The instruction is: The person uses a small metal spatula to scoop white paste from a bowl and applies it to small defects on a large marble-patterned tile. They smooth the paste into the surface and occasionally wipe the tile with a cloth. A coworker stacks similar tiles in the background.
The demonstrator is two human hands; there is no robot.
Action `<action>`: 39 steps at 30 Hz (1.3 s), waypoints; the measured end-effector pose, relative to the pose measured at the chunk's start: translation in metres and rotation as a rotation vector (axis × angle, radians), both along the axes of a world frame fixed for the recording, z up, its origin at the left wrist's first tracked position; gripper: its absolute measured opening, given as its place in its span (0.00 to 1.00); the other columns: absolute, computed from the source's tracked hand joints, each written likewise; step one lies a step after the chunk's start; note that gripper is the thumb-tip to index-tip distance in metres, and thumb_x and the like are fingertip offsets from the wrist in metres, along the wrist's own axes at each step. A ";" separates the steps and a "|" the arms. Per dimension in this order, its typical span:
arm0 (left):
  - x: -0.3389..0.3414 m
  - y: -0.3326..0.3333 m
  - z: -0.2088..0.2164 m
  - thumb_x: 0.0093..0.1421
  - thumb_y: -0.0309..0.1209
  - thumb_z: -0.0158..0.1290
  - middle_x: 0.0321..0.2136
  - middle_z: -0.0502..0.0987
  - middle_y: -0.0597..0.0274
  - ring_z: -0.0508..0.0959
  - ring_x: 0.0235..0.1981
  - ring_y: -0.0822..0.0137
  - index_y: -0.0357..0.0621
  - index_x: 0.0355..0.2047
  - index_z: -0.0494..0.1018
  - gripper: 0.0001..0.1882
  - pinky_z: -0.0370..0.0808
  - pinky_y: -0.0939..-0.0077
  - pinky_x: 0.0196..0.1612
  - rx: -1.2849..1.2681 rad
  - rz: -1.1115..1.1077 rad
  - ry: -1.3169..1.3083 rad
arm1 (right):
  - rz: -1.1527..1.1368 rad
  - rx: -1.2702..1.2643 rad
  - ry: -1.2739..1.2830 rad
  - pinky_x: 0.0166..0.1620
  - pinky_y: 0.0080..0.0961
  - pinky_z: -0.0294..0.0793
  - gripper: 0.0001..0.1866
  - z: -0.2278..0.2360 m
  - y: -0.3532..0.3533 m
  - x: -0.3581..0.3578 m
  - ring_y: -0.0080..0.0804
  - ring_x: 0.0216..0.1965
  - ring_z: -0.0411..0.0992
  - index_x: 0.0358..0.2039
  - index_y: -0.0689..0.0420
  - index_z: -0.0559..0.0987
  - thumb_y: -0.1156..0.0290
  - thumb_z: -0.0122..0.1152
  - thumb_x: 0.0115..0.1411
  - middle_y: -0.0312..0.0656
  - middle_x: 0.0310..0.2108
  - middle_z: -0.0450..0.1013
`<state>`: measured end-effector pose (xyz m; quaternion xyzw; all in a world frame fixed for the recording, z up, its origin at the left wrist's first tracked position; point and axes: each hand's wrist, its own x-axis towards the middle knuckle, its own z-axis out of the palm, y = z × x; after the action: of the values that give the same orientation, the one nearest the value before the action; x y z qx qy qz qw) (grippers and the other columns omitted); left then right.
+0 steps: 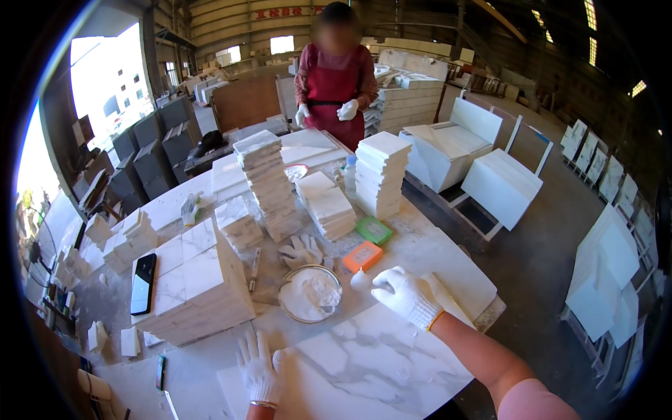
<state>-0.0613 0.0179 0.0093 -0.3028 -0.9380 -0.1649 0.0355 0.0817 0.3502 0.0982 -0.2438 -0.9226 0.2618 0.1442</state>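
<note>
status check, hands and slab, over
Left hand flat on marble slab. Right hand pinching small white lump beside round dish. Orange sponge close by.

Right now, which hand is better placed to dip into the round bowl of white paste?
Probably the right hand: it already holds a small white applicator beside the bowl. The left hand lies flat on the marble slab, steadying it.

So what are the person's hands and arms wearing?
Both hands wear white knitted work gloves. The left hand's glove has a thin bracelet-like band at the wrist. The right hand's glove ends in a cuff edged with a thin yellow-orange trim. The right forearm is bare, and a pink short sleeve shows near the lower edge. The left forearm is mostly out of view.
</note>
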 end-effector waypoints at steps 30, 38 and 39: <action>0.001 0.004 0.003 0.65 0.48 0.48 0.69 0.56 0.44 0.56 0.69 0.39 0.42 0.68 0.59 0.36 0.51 0.45 0.69 -0.049 0.024 0.002 | 0.059 -0.145 0.004 0.49 0.37 0.75 0.22 -0.082 0.034 -0.066 0.40 0.47 0.76 0.45 0.46 0.82 0.52 0.70 0.51 0.42 0.45 0.76; 0.000 0.002 -0.001 0.66 0.49 0.46 0.68 0.58 0.43 0.57 0.68 0.39 0.42 0.68 0.59 0.35 0.52 0.46 0.69 -0.018 0.011 0.017 | 0.213 -0.359 0.331 0.46 0.30 0.74 0.11 -0.062 0.029 -0.041 0.33 0.40 0.75 0.36 0.54 0.80 0.63 0.68 0.56 0.39 0.38 0.76; 0.001 -0.002 -0.001 0.66 0.49 0.45 0.68 0.58 0.42 0.57 0.68 0.39 0.42 0.68 0.59 0.35 0.52 0.46 0.69 -0.013 0.014 0.019 | 0.217 -0.371 0.348 0.46 0.29 0.74 0.10 -0.051 0.023 -0.031 0.31 0.40 0.75 0.36 0.55 0.80 0.65 0.68 0.57 0.39 0.37 0.76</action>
<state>-0.0604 0.0164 0.0084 -0.2978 -0.9408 -0.1557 0.0435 0.0510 0.3730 0.0474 -0.1170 -0.8411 0.4780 0.2244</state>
